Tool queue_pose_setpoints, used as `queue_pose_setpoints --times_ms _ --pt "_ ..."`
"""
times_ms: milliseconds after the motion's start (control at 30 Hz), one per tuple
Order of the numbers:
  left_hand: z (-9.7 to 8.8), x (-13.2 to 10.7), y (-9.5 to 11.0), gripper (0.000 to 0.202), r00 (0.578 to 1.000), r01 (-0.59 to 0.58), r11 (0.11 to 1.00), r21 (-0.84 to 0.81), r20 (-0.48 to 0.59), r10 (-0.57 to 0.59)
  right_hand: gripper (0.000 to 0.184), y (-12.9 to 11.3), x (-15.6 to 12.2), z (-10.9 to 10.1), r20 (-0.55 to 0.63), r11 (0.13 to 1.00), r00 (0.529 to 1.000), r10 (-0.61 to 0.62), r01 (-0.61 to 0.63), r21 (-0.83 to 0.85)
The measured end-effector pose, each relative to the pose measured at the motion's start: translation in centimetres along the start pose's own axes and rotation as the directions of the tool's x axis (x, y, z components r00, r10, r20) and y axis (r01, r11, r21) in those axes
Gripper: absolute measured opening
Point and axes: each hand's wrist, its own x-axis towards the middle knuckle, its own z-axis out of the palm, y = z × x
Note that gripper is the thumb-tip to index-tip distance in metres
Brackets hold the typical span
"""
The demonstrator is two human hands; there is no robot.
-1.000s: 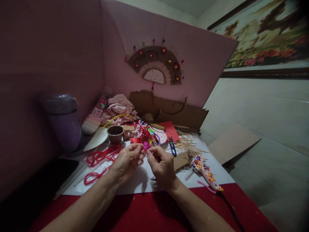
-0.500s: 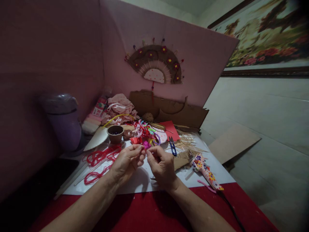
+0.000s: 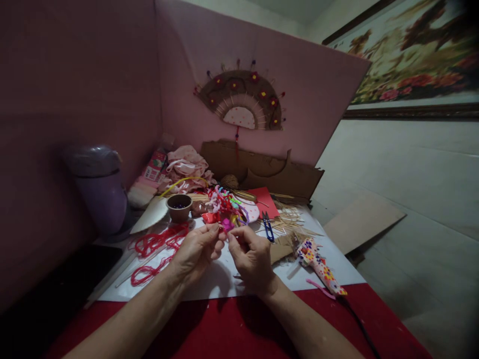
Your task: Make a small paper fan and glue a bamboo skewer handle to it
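Observation:
Over the white sheet [image 3: 220,289], my two hands are close together with their fingertips almost meeting. My left hand [image 3: 198,252] is closed in a pinch on a small dark red bead [image 3: 220,228] at its fingertips. Closed too, with thumb against curled fingers, is my right hand [image 3: 253,259]; what it holds is too small to make out. Just beyond the fingertips lie a bright magenta piece [image 3: 226,224] and a heap of coloured fuzzy stems [image 3: 220,198]. Red cord [image 3: 147,273] lies in loops left of my left hand.
A brown cup [image 3: 179,213] with dark beads stands behind the cord. Blue thread snips [image 3: 268,228] and a flower-patterned glue gun [image 3: 320,267] with a black cable lie to the right. A decorated cardboard fan [image 3: 243,85] hangs on the pink board. At left stands a purple bin [image 3: 99,199].
The fingertips have shifted only slightly, and the small bead at my left fingertips shows a bit more clearly. Everything else looks the same.

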Motion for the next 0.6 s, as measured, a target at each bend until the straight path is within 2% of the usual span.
queue_pose_setpoints --times_ms 233,367,600 --pt "-0.01 0.08 0.08 0.003 0.998 0.042 0.998 -0.037 -0.035 -0.043 0.012 -0.14 0.12 -0.06 -0.007 1.0 1.0 -0.017 0.017 -0.007" --pt "0.12 0.03 0.11 0.005 0.998 0.02 0.999 -0.046 -0.056 -0.023 0.012 -0.15 0.13 -0.08 -0.012 1.0 1.0 -0.022 0.022 -0.007" --pt "0.04 0.04 0.14 0.006 0.999 0.039 0.997 -0.07 -0.02 -0.04 0.012 -0.17 0.16 -0.17 -0.007 1.0 1.0 -0.014 0.014 -0.017"
